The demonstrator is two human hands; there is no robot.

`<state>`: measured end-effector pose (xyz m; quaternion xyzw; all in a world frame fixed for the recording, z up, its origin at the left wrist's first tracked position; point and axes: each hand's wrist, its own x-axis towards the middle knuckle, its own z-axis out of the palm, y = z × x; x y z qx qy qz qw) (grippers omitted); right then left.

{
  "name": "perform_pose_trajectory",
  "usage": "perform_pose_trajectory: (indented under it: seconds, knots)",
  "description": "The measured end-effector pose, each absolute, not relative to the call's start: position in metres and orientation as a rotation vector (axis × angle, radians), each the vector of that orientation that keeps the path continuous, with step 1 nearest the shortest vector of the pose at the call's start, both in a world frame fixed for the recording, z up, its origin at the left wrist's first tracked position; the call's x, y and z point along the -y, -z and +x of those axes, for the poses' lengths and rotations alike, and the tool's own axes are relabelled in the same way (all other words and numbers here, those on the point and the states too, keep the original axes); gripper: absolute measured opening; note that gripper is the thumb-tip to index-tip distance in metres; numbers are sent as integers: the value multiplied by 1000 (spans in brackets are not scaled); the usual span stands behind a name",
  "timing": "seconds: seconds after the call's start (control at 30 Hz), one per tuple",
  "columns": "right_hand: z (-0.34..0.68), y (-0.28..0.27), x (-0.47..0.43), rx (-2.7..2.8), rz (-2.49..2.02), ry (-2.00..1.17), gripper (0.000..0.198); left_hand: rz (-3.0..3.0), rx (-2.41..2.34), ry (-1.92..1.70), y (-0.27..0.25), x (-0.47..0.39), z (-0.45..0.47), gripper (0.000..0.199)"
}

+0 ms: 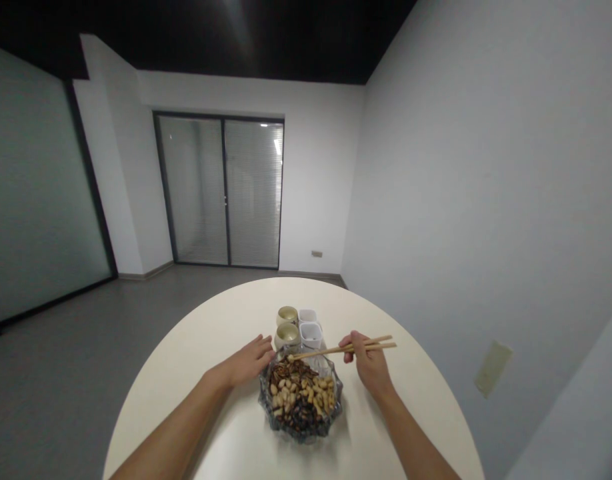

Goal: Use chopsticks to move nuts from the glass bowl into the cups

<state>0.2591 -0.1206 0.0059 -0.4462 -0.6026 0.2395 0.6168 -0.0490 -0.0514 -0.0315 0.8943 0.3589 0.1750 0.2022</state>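
A pair of wooden chopsticks (331, 349) is gripped in my right hand (370, 365), over the right side of the table. Their tips reach left above the far side of a clear glass bowl (336, 412), with a small pale piece (291, 359) at the tips. Separate piles fill the bowl: brown seeds (297, 373), pistachios (284, 396), yellowish nuts (320, 393) and dark seeds (306, 415). Fingers stretched out, my left hand (252, 360) rests by the bowl's far left rim; whether its fingertips touch the glass I cannot tell.
Just beyond the bowl stand two beige round cups (287, 333) and two white square cups (311, 335). Everything sits on a round cream table (211, 320). A white wall (461, 200) runs along the right; a glass door (226, 193) is at the back.
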Motion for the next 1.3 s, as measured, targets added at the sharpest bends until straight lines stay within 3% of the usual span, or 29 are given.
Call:
perform_pose_trajectory:
  seconds: [1.3]
  knots:
    - [265,1,114,1497,-1011,-652,58,2500,-982,-501,31,51,-48,55]
